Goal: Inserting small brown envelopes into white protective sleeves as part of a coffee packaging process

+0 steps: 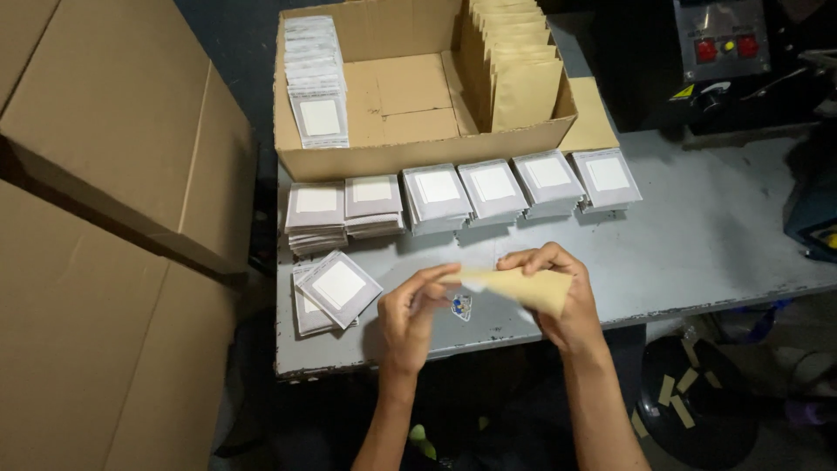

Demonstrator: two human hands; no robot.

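Both hands meet over the worktop's (697,253) near edge. The right hand (567,301) pinches a tan paper envelope (523,290); the left hand (410,318) grips its other end at nine o'clock. The envelope's long axis runs nine to three. Toward twelve o'clock lie stacks of grey packets (462,196), then a cardboard box (410,105) partly filled with envelopes, so much work looks unfinished.

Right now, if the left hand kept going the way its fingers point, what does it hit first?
The left hand points up and right, at the tan envelope held by the right hand. It already pinches that envelope's near end, so nothing lies between.
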